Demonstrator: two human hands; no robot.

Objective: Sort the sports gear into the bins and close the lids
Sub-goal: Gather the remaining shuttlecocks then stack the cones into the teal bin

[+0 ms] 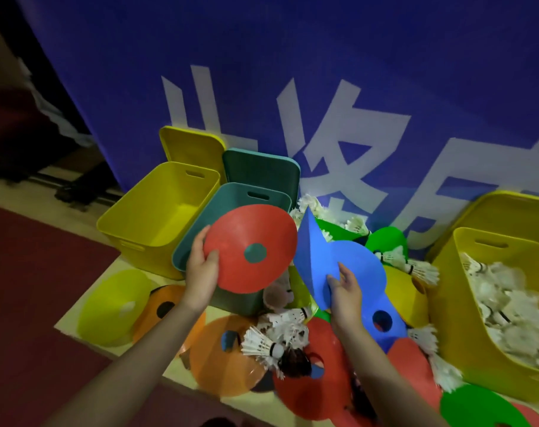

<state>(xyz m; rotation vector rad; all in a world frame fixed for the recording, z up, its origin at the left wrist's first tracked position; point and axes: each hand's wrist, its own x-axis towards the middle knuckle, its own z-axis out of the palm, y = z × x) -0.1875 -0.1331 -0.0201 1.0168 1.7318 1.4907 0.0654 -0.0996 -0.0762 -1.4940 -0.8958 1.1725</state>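
My left hand [202, 266] grips the rim of a red disc cone [256, 241] and holds it over the open teal bin [200, 229]. My right hand [345, 291] pinches the edge of a blue disc cone [311, 254], tilted upright beside the red one. An empty yellow bin [145, 211] stands left of the teal bin. At the right, another yellow bin [447, 291] holds several white shuttlecocks [502, 303]. More disc cones in orange [222, 362], red [317, 389], blue [370, 278], green [477, 408] and lime [117, 306] lie on the floor with loose shuttlecocks [268, 343].
A yellow lid [191, 146] and a teal lid [262, 167] lean against a blue banner [293, 72] behind the bins. A third yellow lid [514, 211] leans at the far right. Dark red carpet [31, 288] covers the floor at the left.
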